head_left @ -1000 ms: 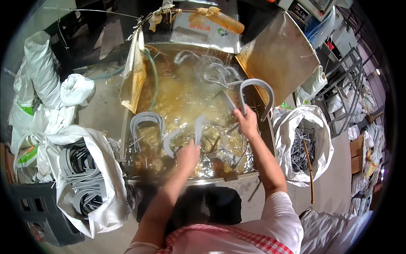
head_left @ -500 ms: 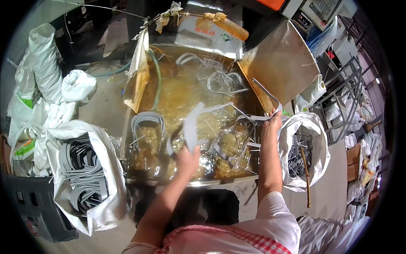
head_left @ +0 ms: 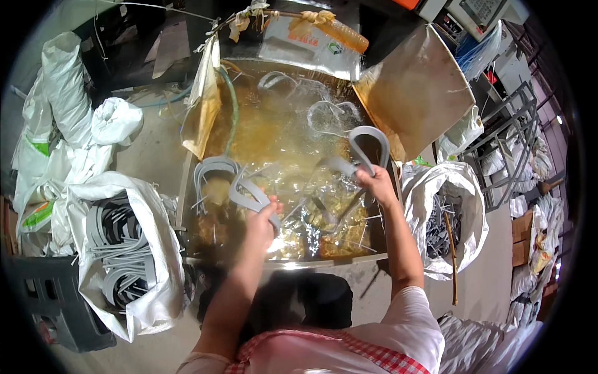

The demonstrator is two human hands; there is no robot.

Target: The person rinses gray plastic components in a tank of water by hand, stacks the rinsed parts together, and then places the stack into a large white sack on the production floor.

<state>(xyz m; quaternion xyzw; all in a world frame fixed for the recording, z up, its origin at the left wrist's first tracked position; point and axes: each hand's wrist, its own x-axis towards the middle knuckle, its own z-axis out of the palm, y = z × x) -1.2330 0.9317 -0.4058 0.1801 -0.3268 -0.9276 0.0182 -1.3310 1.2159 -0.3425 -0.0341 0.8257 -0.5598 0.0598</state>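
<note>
I stand over a metal tank (head_left: pixel 187 187) of yellowish liquid with grey U-shaped strips lying in it. My left hand (head_left: pixel 260 221) grips a curved grey strip (head_left: pixel 244 192) just above the liquid near the tank's front. My right hand (head_left: pixel 374 179) holds another grey U-shaped strip (head_left: pixel 367 144) raised over the right half of the tank. A bundle of grey strips (head_left: pixel 215 169) rests in the liquid at the left. More pale loops (head_left: pixel 330 115) lie submerged toward the back.
A white sack (head_left: pixel 134 249) full of grey strips stands at the left of the tank. Another white sack (head_left: pixel 458 218) with grey pieces and a stick stands at the right. Tied white bags (head_left: pixel 68 106) sit far left. A raised metal lid (head_left: pixel 417 93) leans back right.
My right hand came back from the tank's right edge toward the middle, lifting a U-shaped strip. The left hand swapped its upright pale strip for a curved grey one held lower.
</note>
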